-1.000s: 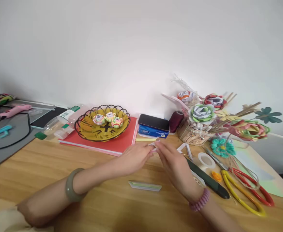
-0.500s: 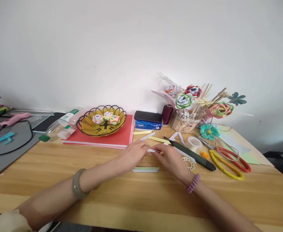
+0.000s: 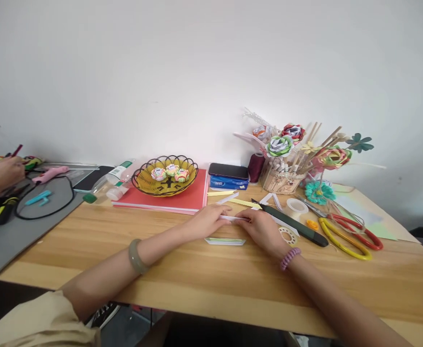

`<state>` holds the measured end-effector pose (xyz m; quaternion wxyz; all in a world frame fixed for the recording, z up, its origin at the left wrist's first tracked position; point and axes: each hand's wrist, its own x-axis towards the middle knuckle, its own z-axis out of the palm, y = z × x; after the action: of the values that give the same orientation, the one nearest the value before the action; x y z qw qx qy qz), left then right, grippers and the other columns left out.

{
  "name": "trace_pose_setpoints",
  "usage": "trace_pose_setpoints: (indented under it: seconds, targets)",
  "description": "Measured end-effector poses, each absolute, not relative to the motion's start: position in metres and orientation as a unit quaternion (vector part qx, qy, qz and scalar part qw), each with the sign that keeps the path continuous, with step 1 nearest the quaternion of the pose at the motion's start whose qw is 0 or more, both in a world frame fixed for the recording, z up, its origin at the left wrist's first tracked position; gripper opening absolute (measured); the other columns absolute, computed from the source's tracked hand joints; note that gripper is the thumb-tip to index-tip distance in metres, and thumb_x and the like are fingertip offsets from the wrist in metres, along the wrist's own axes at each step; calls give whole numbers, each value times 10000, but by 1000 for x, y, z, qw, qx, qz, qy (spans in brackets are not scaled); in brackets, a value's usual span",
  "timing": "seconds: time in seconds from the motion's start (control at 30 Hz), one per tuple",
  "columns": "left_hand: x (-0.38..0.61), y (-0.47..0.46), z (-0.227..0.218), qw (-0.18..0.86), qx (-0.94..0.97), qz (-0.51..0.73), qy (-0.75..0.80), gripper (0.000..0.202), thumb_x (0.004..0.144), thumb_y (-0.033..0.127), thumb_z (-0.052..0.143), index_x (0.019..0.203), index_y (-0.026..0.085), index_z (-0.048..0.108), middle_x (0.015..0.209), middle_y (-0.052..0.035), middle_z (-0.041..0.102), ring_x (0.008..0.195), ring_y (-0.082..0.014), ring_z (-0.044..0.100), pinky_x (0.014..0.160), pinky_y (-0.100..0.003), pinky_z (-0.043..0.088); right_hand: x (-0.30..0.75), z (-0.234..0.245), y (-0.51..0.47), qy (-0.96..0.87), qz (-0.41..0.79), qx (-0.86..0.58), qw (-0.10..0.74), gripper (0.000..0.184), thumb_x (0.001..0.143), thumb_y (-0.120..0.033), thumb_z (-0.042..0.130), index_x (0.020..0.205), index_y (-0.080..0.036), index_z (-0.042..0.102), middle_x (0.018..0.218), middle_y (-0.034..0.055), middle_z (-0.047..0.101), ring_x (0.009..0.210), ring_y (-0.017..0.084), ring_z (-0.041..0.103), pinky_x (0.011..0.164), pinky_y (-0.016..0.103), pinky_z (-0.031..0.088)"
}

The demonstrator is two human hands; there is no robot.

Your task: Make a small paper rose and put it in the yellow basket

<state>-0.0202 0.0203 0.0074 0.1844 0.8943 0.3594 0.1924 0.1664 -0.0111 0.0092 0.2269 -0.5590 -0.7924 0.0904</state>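
Observation:
Between my hands is a narrow white paper strip (image 3: 233, 219), held just above the wooden table. My left hand (image 3: 208, 221) pinches its left end, thumb below and fingers on top. The right end sits in the closed fingers of my right hand (image 3: 260, 227). Nearer to me lies a small stack of folded paper strips (image 3: 225, 241), white and pale green, with slanted ends. Behind my hands are yellow paper strips (image 3: 245, 204) and other white strips. Just right of my right hand rest a tape roll (image 3: 287, 235) and a dark green utility knife (image 3: 294, 225).
A yellow woven basket (image 3: 141, 185) with paper flowers stands on red paper (image 3: 131, 198). Scissors (image 3: 345, 246) with red and yellow handles lie right, before a pot (image 3: 282, 179) of paper flowers. At far left, another person's hand (image 3: 3, 173) holds a thin dark red stick near a pink glue gun (image 3: 50, 174).
The view has turned slightly left, so everything sits further right and more of the other person's hand shows. My left fingers have shifted a little on the strip; both hands stay on it.

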Motion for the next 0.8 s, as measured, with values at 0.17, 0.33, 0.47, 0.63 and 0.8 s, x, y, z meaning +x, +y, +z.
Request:
trace_pose_setpoints:
  seconds: [0.17, 0.33, 0.47, 0.63, 0.8]
  targets:
    - [-31, 25, 4, 200, 872, 214, 392, 165, 807, 164, 505, 873, 158, 656, 888, -42, 692, 809, -154, 624, 757, -256, 469, 169, 1, -14, -797, 55, -556, 230, 196, 838, -250, 514, 805, -198, 700, 865, 55, 685, 799, 208, 620, 660, 306, 472]
    - [-30, 27, 0, 193, 873, 228, 386, 188, 793, 133, 520, 897, 167, 673, 944, -46, 696, 882, -165, 617, 823, -273, 454, 167, -2, -17, -823, 25, -516, 238, 240, 862, -205, 473, 991, -190, 674, 974, 102, 653, 949, 259, 575, 783, 415, 465]
    - [-31, 24, -4, 181, 874, 237, 383, 198, 810, 145, 506, 912, 176, 673, 957, -52, 686, 916, -176, 600, 852, -297, 449, 168, -8, -17, -844, 47, -472, 250, 358, 825, -85, 448, 1118, -203, 617, 1177, 104, 606, 1113, 248, 518, 921, 468, 410]
    - [-32, 21, -7, 170, 874, 243, 385, 203, 814, 140, 502, 917, 183, 671, 948, -49, 677, 912, -175, 593, 843, -302, 457, 173, -11, -14, -816, 108, -484, 296, 360, 815, -96, 442, 1102, -198, 635, 1210, 105, 604, 1152, 251, 513, 980, 490, 375]
    - [-32, 22, -6, 172, 875, 247, 380, 207, 808, 147, 517, 927, 181, 683, 934, -50, 677, 892, -177, 596, 826, -294, 462, 184, -7, -18, -723, 181, -540, 390, 386, 919, -286, 358, 1271, -200, 492, 1279, 121, 552, 1171, 234, 512, 955, 465, 419]
